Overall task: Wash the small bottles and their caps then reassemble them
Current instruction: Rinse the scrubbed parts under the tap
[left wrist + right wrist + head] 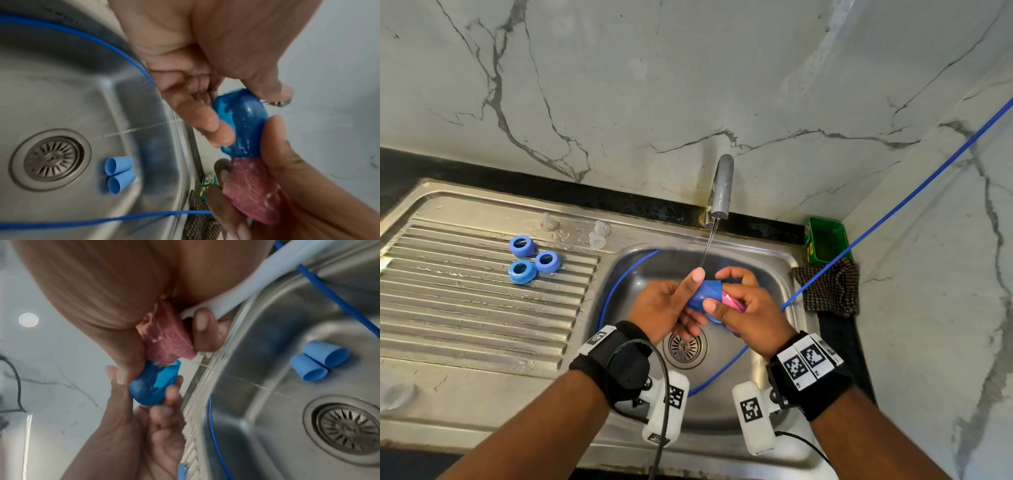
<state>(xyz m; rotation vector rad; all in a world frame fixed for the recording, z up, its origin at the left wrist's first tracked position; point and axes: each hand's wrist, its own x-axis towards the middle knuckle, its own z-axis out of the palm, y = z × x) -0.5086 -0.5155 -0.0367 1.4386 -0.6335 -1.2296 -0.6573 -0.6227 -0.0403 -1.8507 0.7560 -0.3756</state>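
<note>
Steel sink [482, 205] up against a marble wall, thin stream running from the tap [722, 185] into the basin. Blue hose [893, 205] strung across from the right and looped round the bowl. Checked cloth [825, 287] and a green box [825, 240] parked on the right rim.

Left hand [664, 308] clamped around a small blue bottle [705, 291], thumb along the top, fingers underneath, held over the basin just under the stream. Right hand [743, 308] closed on a pink scrubber [251, 186], pressed right against the bottle's open end. Suds all over the bottle in the wrist views.

Two more little blue bottles [120, 174] lying on their sides, touching each other, on the basin floor near the drain [685, 347]. Three blue ring caps [532, 260] grouped on the ribbed drainboard, well apart from the hands. A few clear small bits [575, 228] behind them near the back edge, too faint to name.

Looked like mid-scrub on bottle one, so early days overall. Next up, probably: rinsing the soap off under that thin stream, setting it down, grabbing another from the basin. Soapy plastic, so a firm grip needed or off down the bowl it goes.
</note>
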